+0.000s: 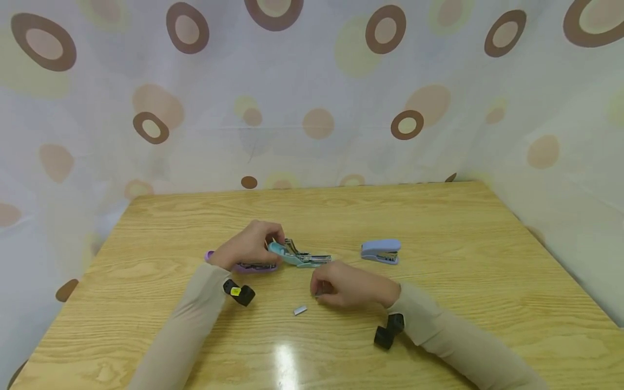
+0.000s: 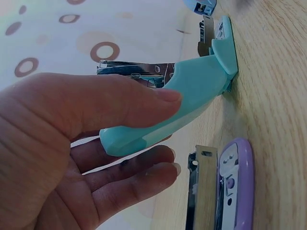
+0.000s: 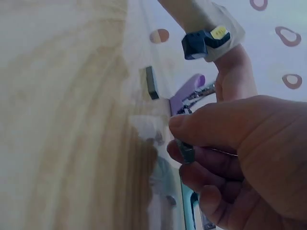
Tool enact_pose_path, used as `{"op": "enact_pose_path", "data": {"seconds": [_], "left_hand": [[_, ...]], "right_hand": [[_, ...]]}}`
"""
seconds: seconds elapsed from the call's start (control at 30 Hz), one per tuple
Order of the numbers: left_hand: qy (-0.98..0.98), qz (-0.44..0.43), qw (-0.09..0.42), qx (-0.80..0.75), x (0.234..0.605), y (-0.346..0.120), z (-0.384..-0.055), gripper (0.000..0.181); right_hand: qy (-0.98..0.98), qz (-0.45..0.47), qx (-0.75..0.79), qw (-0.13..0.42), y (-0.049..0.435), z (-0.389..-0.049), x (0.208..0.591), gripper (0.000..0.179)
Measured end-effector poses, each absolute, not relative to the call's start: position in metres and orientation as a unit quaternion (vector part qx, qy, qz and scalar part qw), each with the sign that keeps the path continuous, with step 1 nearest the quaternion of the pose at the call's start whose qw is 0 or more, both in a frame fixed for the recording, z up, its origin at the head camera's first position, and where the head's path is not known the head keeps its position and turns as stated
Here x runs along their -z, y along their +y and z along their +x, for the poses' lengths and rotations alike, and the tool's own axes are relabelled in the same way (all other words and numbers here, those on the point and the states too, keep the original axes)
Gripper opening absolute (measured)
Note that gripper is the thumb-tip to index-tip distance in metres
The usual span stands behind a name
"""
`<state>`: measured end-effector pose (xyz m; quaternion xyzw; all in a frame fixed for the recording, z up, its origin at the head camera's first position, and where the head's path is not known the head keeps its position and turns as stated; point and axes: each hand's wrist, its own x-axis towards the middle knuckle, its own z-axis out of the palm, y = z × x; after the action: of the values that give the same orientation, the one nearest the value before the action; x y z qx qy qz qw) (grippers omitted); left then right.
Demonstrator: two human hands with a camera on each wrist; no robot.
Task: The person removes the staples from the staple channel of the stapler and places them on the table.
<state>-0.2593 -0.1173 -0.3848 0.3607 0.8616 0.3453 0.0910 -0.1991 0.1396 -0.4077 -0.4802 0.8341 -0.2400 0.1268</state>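
Observation:
My left hand (image 1: 249, 244) holds a teal stapler (image 2: 199, 79) by its raised top cover, thumb on one side and fingers behind. The stapler is spread open, with its metal magazine exposed and its base on the table. Just in front of that base, my right hand (image 1: 351, 284) pinches a short strip of staples (image 3: 186, 151) between thumb and fingers, low over the wood. Another staple strip (image 1: 300, 310) lies on the table to the left of the right hand. Below the left hand is a purple stapler (image 2: 245, 184), its metal parts showing, partly hidden in the head view.
A periwinkle-blue stapler (image 1: 381, 250) rests on the wooden table (image 1: 439, 216), right of the teal one. A patterned curtain (image 1: 317, 70) hangs behind the table and along its sides. Each wrist carries a small black camera.

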Motion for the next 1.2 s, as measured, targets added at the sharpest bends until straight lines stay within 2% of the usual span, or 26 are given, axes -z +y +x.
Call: {"op": "enact_pose_path", "data": {"seconds": [0.4, 0.7, 0.97, 1.2], "left_hand": [[0.866, 0.354, 0.093, -0.340, 0.385, -0.120, -0.257, 0.022], [0.880, 0.345, 0.077, -0.316, 0.386, -0.116, -0.256, 0.022], [0.877, 0.367, 0.032, -0.308, 0.380, -0.097, -0.257, 0.027], [0.870, 0.387, -0.001, -0.306, 0.369, -0.076, -0.259, 0.021]], "right_hand": [[0.820, -0.502, 0.234, 0.147, 0.135, -0.191, 0.410, 0.008], [0.827, -0.488, 0.249, 0.131, 0.147, -0.193, 0.406, 0.004], [0.840, -0.458, 0.280, 0.081, 0.172, -0.198, 0.397, 0.007], [0.849, -0.444, 0.286, 0.031, 0.194, -0.207, 0.385, 0.006]]}}
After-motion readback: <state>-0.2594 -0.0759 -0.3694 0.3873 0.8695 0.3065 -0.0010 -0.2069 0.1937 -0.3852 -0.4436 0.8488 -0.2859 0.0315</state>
